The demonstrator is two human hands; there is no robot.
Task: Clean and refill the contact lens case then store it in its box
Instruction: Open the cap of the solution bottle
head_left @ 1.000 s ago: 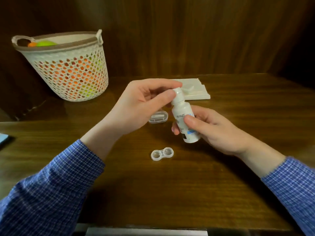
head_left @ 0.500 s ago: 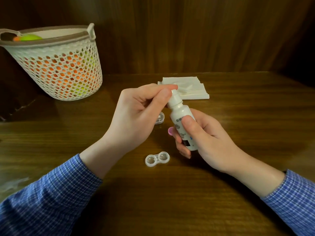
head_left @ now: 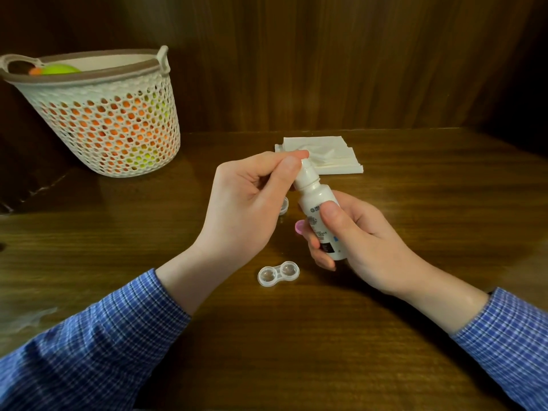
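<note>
I see right hand [head_left: 367, 244] gripping bottle [head_left: 318, 209], left hand [head_left: 252, 197] pinching its cap. Case [head_left: 278, 272] open mid-desk, just below the bottle. Risk: squeeze while uncapping squirts solution, or cap drops.

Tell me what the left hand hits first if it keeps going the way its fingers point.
The left hand points right, fingertips already pinching the cap of the white bottle held by the right hand. So the bottle's cap comes first; nothing lies between.
</note>
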